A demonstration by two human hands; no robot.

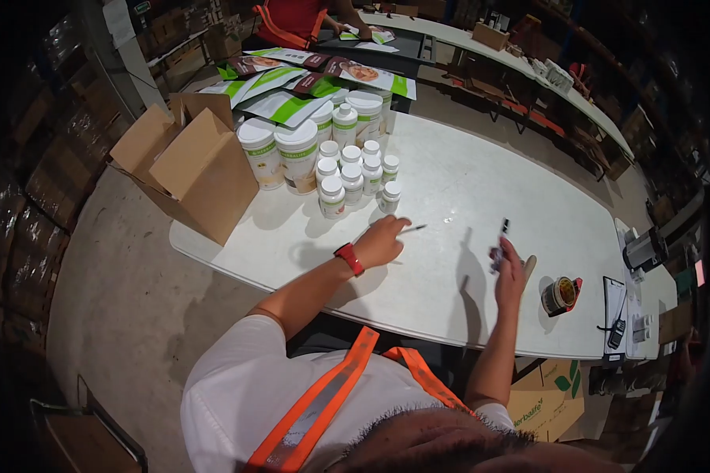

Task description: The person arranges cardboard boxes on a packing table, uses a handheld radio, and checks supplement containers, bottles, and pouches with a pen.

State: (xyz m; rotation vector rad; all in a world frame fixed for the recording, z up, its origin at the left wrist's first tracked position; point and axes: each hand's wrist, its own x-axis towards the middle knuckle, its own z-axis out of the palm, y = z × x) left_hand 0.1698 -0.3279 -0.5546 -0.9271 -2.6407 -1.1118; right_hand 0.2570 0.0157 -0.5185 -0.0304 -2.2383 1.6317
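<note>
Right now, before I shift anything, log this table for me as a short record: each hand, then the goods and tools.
left hand: holds what looks like a pen
right hand: holds a slim black-and-white item, too blurred to name
box: flaps up, at the table's left end
tubs: right of the box
bottles: grouped beyond the left hand
pouches: heaped behind the front tubs
tape: right of the right hand
</note>
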